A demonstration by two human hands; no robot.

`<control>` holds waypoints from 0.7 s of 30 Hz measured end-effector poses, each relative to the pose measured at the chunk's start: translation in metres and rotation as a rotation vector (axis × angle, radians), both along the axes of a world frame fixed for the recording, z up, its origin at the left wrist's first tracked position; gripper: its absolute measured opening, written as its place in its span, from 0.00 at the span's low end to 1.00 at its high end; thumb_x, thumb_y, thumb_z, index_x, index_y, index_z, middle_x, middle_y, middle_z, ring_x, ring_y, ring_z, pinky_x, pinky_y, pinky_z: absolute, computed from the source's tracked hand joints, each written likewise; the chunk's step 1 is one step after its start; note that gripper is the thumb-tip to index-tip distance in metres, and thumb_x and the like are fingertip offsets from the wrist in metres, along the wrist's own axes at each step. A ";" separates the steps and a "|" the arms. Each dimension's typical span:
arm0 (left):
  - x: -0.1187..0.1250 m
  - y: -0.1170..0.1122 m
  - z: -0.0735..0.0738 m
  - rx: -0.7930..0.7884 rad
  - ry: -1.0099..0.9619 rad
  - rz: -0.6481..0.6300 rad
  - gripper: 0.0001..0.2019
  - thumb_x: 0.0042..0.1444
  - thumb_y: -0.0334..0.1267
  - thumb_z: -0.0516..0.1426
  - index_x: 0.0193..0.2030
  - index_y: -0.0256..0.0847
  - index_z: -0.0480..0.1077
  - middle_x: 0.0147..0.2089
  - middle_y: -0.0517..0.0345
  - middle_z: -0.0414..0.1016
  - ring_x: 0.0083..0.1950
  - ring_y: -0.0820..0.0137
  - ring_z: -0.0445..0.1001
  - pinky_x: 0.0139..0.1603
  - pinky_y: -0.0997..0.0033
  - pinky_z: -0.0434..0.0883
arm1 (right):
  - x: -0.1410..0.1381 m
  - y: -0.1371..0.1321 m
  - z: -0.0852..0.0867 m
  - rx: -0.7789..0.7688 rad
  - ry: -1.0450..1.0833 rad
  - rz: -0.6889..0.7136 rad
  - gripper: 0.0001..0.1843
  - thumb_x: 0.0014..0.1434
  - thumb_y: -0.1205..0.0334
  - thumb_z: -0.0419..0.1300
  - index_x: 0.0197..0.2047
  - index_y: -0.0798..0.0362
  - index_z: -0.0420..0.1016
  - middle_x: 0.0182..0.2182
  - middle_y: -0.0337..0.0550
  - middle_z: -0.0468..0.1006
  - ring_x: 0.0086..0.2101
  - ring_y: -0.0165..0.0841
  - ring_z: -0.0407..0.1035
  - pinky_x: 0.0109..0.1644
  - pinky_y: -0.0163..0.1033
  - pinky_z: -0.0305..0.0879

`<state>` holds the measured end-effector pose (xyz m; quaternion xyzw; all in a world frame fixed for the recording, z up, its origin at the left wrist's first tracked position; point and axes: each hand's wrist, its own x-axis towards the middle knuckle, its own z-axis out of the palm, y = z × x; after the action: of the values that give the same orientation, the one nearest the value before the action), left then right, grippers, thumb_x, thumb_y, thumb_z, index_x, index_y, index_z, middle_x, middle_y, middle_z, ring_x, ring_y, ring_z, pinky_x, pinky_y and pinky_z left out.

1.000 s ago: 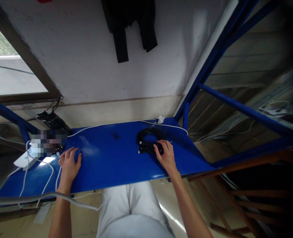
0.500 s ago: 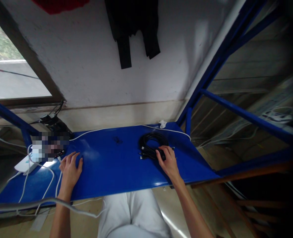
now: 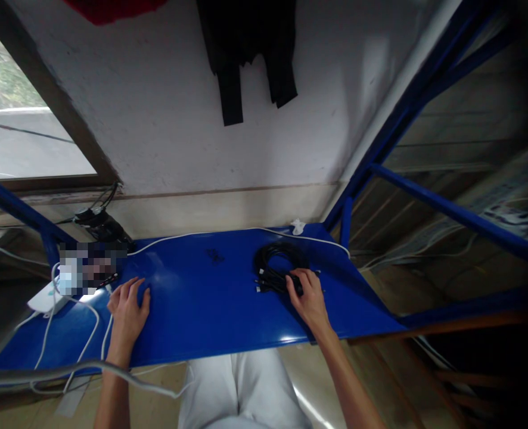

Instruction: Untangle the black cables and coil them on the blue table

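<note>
A coil of black cable [image 3: 278, 265] lies on the right half of the blue metal table [image 3: 201, 298]. My right hand [image 3: 309, 300] rests on the near edge of that coil, fingers curled over the bundled strands. My left hand [image 3: 127, 307] lies flat on the table's left part, fingers stretched out, holding nothing. White cords [image 3: 85, 316] run just to its left.
A white power strip [image 3: 44, 296] and a blurred patch sit at the table's left end. A white cord [image 3: 228, 232] runs along the far edge to a white plug [image 3: 298, 226]. Blue frame bars [image 3: 425, 196] rise at right. Dark clothing [image 3: 250, 53] hangs on the wall.
The view has shifted slightly, moving everything a little right and down. Both hands keep their places on the table and on the cable coil.
</note>
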<state>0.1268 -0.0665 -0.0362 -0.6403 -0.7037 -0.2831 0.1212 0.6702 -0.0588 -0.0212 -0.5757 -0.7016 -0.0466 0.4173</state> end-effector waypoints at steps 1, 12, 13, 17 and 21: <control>0.001 0.000 0.001 0.005 0.000 -0.005 0.19 0.73 0.47 0.52 0.64 0.44 0.72 0.67 0.45 0.73 0.69 0.49 0.66 0.74 0.42 0.58 | 0.000 0.000 0.000 -0.003 -0.001 -0.002 0.10 0.74 0.55 0.59 0.54 0.49 0.76 0.49 0.54 0.79 0.51 0.48 0.75 0.57 0.56 0.74; 0.006 -0.003 0.008 0.017 -0.017 -0.017 0.18 0.72 0.44 0.52 0.62 0.42 0.73 0.65 0.44 0.75 0.68 0.48 0.67 0.74 0.42 0.58 | -0.003 -0.001 0.000 0.012 -0.001 -0.017 0.10 0.73 0.55 0.60 0.52 0.49 0.77 0.47 0.53 0.79 0.49 0.48 0.75 0.55 0.56 0.74; 0.009 -0.002 0.012 0.015 -0.028 -0.022 0.18 0.72 0.44 0.52 0.62 0.42 0.73 0.64 0.43 0.75 0.68 0.48 0.67 0.74 0.41 0.58 | -0.003 0.000 0.000 0.011 -0.003 -0.015 0.10 0.74 0.56 0.60 0.52 0.49 0.77 0.47 0.53 0.79 0.49 0.48 0.75 0.55 0.56 0.74; 0.022 -0.016 0.028 0.057 -0.100 -0.119 0.15 0.71 0.41 0.53 0.60 0.45 0.73 0.60 0.47 0.78 0.66 0.51 0.71 0.74 0.42 0.62 | -0.002 0.001 0.007 0.051 -0.003 -0.003 0.10 0.73 0.57 0.60 0.54 0.49 0.77 0.49 0.54 0.80 0.50 0.49 0.75 0.56 0.57 0.74; 0.025 -0.094 0.025 0.241 -0.147 -0.052 0.14 0.69 0.38 0.55 0.59 0.48 0.72 0.54 0.48 0.79 0.59 0.51 0.76 0.69 0.37 0.68 | -0.005 -0.039 0.006 0.179 0.029 -0.004 0.08 0.69 0.61 0.65 0.51 0.47 0.77 0.45 0.53 0.82 0.47 0.49 0.78 0.52 0.58 0.76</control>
<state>0.1515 -0.1600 -0.0112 -0.6166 -0.6548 -0.4147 0.1382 0.6653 -0.0979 -0.0152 -0.5382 -0.6873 -0.1019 0.4771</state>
